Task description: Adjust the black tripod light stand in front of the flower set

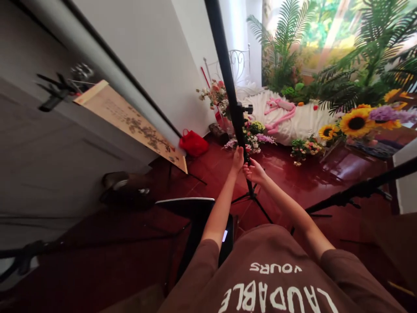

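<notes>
A tall black stand pole [230, 87] rises from a tripod base on the floor past the top of the view. My left hand [238, 158] is closed around the pole's lower section, on its left side. Just to the right and slightly lower, my right hand [254, 171] has its fingers curled in at the same section, by a small dark part that my fingers partly hide. Higher on the pole sits a black clamp knob [248, 109], which neither hand touches.
A hanging scroll [130, 124] and a red bag [193, 143] are at the left. Flowers, sunflowers [356, 122] and a white-draped bed [301, 124] with a pink plush lie beyond. Another black stand [355, 189] slants across the right; a black chair [187, 208] is near my left arm.
</notes>
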The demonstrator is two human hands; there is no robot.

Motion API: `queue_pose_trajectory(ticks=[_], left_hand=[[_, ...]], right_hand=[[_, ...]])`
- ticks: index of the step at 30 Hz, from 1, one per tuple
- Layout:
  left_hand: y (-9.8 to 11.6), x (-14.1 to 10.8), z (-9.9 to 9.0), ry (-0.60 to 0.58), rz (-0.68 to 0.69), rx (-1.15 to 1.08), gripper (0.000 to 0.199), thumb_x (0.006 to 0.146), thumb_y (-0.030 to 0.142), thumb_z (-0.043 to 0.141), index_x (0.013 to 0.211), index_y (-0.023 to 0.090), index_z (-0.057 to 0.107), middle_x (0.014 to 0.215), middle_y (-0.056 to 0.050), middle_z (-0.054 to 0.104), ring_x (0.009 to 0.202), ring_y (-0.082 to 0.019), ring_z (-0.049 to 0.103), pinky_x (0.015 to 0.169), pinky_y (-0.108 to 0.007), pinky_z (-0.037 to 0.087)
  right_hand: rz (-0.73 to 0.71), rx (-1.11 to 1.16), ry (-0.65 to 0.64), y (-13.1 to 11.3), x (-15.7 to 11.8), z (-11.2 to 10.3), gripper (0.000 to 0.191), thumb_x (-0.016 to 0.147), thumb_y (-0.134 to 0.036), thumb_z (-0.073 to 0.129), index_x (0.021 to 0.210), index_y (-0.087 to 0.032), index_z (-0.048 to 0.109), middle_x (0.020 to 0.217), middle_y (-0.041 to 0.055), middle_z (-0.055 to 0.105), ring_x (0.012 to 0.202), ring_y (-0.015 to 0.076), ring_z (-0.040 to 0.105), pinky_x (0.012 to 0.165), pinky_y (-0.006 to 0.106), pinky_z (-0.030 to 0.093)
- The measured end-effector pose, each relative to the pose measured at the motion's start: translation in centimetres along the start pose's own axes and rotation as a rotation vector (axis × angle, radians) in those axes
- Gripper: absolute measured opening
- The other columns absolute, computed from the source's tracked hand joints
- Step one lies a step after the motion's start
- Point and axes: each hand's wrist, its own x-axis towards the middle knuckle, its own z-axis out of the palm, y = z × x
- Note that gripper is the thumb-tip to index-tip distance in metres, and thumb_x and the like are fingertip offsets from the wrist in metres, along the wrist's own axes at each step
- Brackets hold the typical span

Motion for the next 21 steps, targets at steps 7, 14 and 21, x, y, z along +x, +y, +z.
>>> queue_pose_trajectory(ticks=[7, 14, 21], left_hand=[[-0.1, -0.3, 0.5, 0.016, -0.04, -0.158, 0.061, 0.082, 0.074, 0.042, 0.087, 0.018, 0.064, 0.077, -0.004, 0.064, 0.064, -0.011, 0.056, 0.061, -0.024, 0.045], [-0.5, -0.3, 1.0, 0.124, -0.014, -0.148, 0.058, 0.082, 0.072, 0.045, 0.074, 0.017, 0.061, 0.069, -0.003, 0.06, 0.06, -0.01, 0.054, 0.061, -0.024, 0.042], [-1.7, 0.0, 1.1, 0.158, -0.015, -0.152, 0.049, 0.08, 0.066, 0.054, 0.076, 0.017, 0.062, 0.071, -0.002, 0.061, 0.062, -0.012, 0.055, 0.063, -0.024, 0.042]], right_hand=[[-0.183, 0.038, -0.045, 1.0, 1.9, -0.2, 0.048, 0.097, -0.042, 0.044, 0.061, -0.023, 0.018, 0.048, -0.0111, 0.02, 0.036, 0.0039, 0.02, 0.031, 0.013, 0.016], [-0.554, -0.631, 0.276, 0.3, 2.6, -0.4, 0.036, 0.074, -0.01, 0.063, 0.06, -0.022, 0.031, 0.045, -0.0133, 0.022, 0.038, 0.0033, 0.018, 0.035, 0.015, 0.016], [-0.883, -1.452, 0.072, -5.2, -1.1, 5.3, 0.041, 0.057, -0.014, 0.081, 0.088, -0.021, 0.056, 0.074, -0.0055, 0.053, 0.069, 0.0091, 0.052, 0.056, 0.016, 0.042]])
